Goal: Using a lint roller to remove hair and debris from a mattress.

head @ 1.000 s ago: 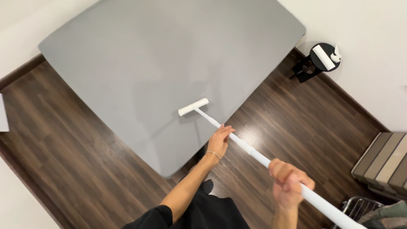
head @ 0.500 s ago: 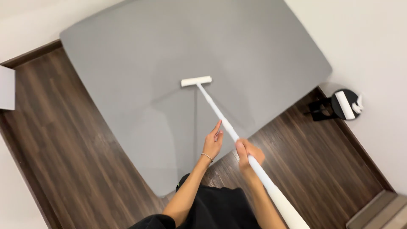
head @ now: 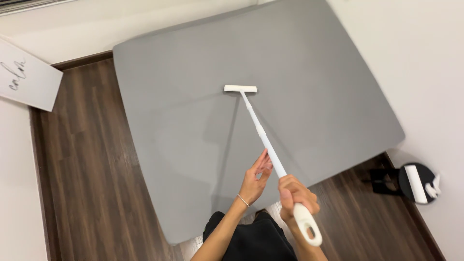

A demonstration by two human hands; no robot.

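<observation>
A long white pole (head: 258,129) with a flat white roller head (head: 240,89) rests on a grey mattress (head: 193,72) that lies on the dark wood floor. My right hand (head: 296,194) grips the pole near its looped handle end (head: 309,228). My left hand (head: 256,178) sits just left of the pole, a little further up; its fingers are loosely curled against the shaft, a thin bracelet on the wrist. The head lies near the middle of the grey sheet.
A white board with script (head: 26,77) leans at the left wall. A black round stand with a white roller (head: 418,183) sits on the floor at the right. White walls close in on the right and at the top.
The roller head has slid further up the mattress, away from me. My right hand has moved down to the handle end, and the view has swung so more of the mattress shows.
</observation>
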